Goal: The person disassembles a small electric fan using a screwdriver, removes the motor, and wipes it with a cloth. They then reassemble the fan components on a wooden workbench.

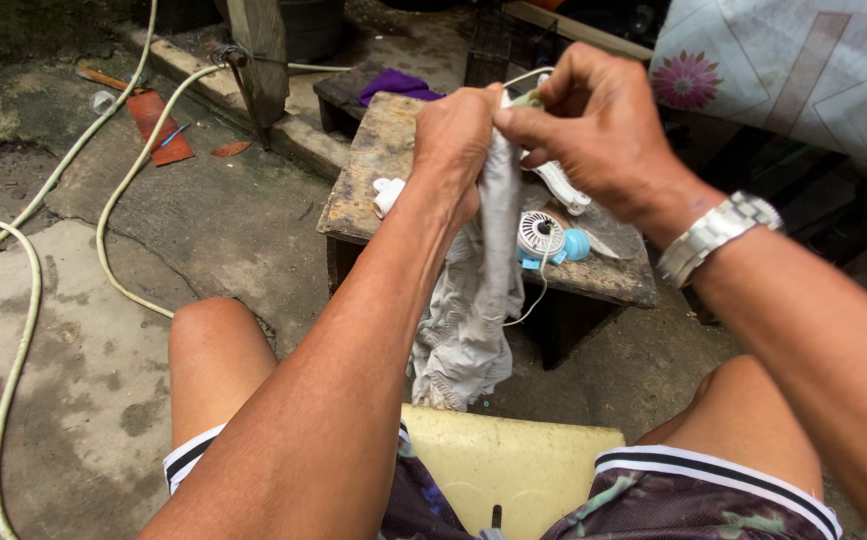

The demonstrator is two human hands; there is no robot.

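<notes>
A crumpled grey-white cloth [474, 300] is gripped in the closed left hand [454, 140] and hangs down over the near edge of the weathered wooden worktop [374, 170]. A small pale piece at the cloth's top is pinched by the right hand [594, 130], where a thin white cord [539, 290] trails. A small round white and blue fan [546, 238] is laid on the worktop just right of the cloth. A flat rust-red plate [159, 125] is seen on the far left floor.

Small fan [541, 236] on stool [374, 170] — behind cloth [469, 320]

An outdoor home yard: stained concrete ground [204, 220], trailing hoses [114, 190], and a rough wooden bench [374, 170].
</notes>
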